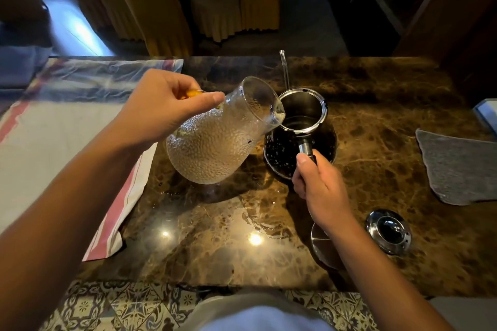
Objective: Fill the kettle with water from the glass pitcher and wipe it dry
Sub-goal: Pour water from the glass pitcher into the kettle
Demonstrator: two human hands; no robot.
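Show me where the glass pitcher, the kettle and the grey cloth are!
glass pitcher (215,142): head view, on its bumpy glass belly.
kettle (304,107): head view, on the shiny inner wall below its open rim.
grey cloth (457,166): head view, on the middle of the cloth.

Textured glass pitcher is tilting right, spout lip sitting over the open mouth of the steel kettle, which is standing upright on the marble counter; grey cloth is lying flat far right; water level possibly low, hard to tell.
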